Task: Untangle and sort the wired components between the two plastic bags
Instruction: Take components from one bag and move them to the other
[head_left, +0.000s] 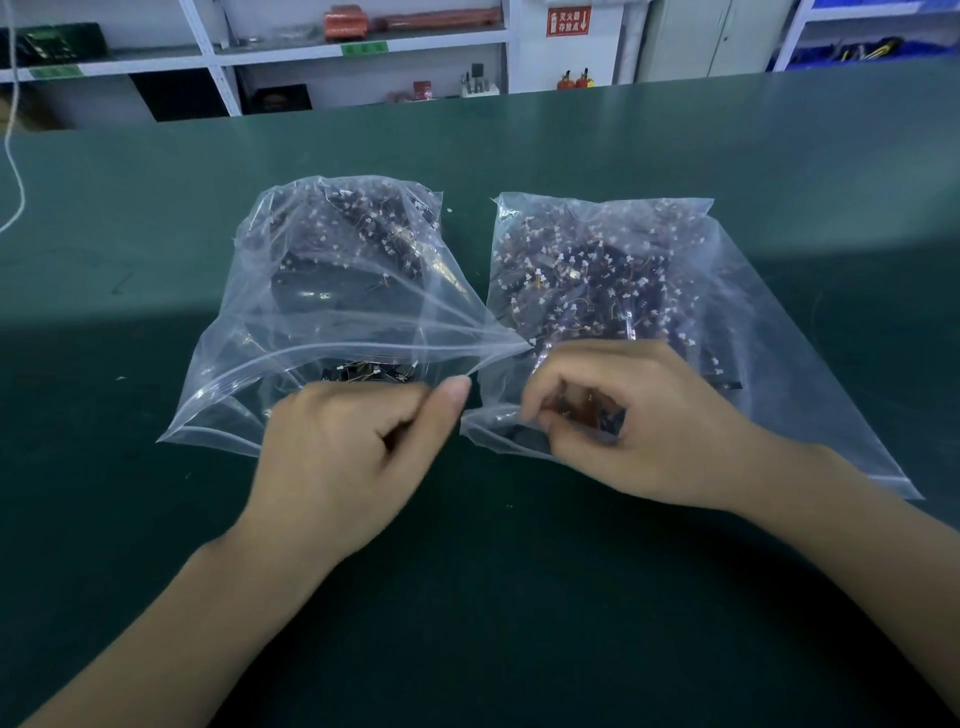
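Wired components (582, 410), small dark tangle, pinched in right hand (623, 415) fingers at mouth of right bag (753, 332). Left hand (353, 441) clenched, thumb up, gripping near edge of left bag (249, 332); plastic pulled taut toward right hand. Both bags full of same parts, side by side on green table (156, 519).

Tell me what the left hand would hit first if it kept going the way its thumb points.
Probably the left bag's taut plastic, which the left hand already pinches; beyond it, the right bag. Depth is unclear.
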